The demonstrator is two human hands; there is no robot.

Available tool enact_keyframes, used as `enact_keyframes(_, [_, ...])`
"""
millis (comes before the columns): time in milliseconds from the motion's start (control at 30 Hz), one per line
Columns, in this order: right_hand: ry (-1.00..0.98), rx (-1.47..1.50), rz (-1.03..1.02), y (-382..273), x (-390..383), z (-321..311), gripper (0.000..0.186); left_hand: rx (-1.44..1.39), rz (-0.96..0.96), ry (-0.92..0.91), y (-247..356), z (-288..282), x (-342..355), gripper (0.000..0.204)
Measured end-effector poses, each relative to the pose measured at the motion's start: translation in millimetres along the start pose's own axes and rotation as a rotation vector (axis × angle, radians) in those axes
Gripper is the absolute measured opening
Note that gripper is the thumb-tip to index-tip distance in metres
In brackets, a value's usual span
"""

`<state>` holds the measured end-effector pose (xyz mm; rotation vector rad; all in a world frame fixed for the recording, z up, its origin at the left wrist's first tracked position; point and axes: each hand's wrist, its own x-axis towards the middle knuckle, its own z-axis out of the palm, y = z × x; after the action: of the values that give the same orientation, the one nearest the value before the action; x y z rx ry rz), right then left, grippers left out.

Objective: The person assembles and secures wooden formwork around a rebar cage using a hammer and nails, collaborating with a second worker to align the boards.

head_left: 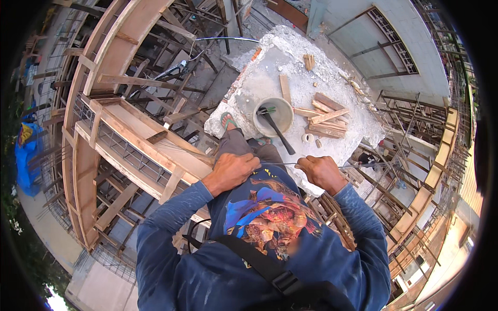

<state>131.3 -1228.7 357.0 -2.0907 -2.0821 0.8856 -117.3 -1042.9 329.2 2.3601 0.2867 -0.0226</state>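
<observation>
In front of my waist, a thin grey wire (pixel 280 164) stretches nearly level between my two fists. My left hand (pixel 236 169) has its fingers closed around one part of it. My right hand (pixel 320 172) grips it further along, and a length runs on past that fist toward the right. Whether it is wire or a thin rod is hard to tell. Just beyond the hands, a grey bucket (pixel 258 124) stands on a rough concrete slab (pixel 290 62). A black-handled tool (pixel 277 132) with a greenish end leans inside it.
Right of the bucket lie stacked wood offcuts (pixel 329 118) and a small white ring-shaped piece (pixel 308 138). Timber formwork (pixel 140 122) holding rebar cages runs along the left. More formwork (pixel 423 192) curves along the right. The slab has broken edges with drops beside it; my sandalled foot (pixel 228 122) is near one.
</observation>
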Motion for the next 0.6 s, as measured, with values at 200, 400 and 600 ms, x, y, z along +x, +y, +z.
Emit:
enact_keyframes(200, [0.03, -0.051, 0.096, 29.2, -3.2, 22.6, 0.026, 0.126, -0.042, -0.04, -43.3, -41.4, -37.5, 0.021])
enact_keyframes(400, [0.026, -0.05, 0.119, 56.3, 9.5, 29.3, 0.03, 0.195, -0.065, -0.069, -83.1, -66.3, -80.2, 0.016])
enact_keyframes(600, [0.016, -0.045, 0.098, 110.0, 42.6, 28.1, 0.026, 0.212, -0.244, -0.007, -125.5, -70.4, -132.6, 0.015])
